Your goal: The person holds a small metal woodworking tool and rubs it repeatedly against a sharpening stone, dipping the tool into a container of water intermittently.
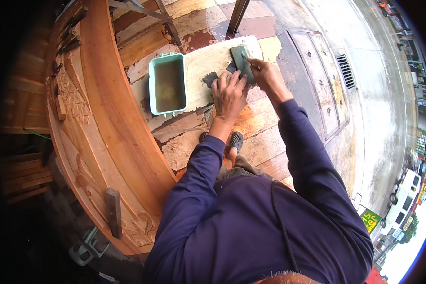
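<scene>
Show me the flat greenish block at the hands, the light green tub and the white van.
Flat greenish block (239,57): head view, on its upper face.
Light green tub (152,87): head view, on its left rim.
White van (401,202): head view, on its side.

Carved wooden panel (120,111), left | floor grate (345,71) — upper right | white van (398,205) — far right

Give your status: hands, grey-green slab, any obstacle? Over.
Left hand, right hand at grey-green slab. Slab lying on pale board. Green tub at left, not blocking.
</scene>
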Available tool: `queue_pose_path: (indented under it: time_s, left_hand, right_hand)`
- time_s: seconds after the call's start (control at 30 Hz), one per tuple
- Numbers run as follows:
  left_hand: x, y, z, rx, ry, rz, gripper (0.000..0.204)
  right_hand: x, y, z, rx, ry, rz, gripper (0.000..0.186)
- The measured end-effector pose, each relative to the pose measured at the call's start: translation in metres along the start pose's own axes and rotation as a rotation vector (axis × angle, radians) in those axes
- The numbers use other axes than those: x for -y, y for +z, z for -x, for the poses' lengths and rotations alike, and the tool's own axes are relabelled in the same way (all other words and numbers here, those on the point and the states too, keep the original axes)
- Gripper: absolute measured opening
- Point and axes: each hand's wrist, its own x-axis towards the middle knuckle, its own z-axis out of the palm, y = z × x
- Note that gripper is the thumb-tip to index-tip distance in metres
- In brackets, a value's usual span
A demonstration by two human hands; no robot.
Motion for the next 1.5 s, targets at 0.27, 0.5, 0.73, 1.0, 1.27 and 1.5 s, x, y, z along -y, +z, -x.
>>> queue_pose_path:
  time_s: [0.27,0.5,0.73,1.0,1.27,1.5]
  left_hand:
    - [0.014,0.015,0.008,-0.046,0.002,0.058,0.024]
    - [0.023,0.013,0.011,-0.035,-0.006,0.051,0.021]
    - [0.024,0.006,0.008,-0.019,-0.010,0.045,0.018]
    - [0.024,0.007,0.008,0.026,-0.012,0.067,0.020]
    - [0.023,0.011,0.008,0.017,0.006,0.058,0.019]
    - [0.015,0.010,0.005,0.019,0.020,0.094,0.024]
  right_hand:
    - [0.009,0.000,-0.042,-0.017,-0.067,0.136,0.024]
    - [0.021,0.005,-0.011,-0.004,-0.149,0.149,0.027]
    - [0.020,0.002,0.022,0.019,-0.130,0.152,0.026]
    - [0.025,-0.001,0.007,0.095,0.000,0.198,0.026]
    - [0.027,0.000,-0.025,0.082,-0.027,0.264,0.027]
    - [0.016,-0.002,-0.058,0.049,0.014,0.252,0.027]
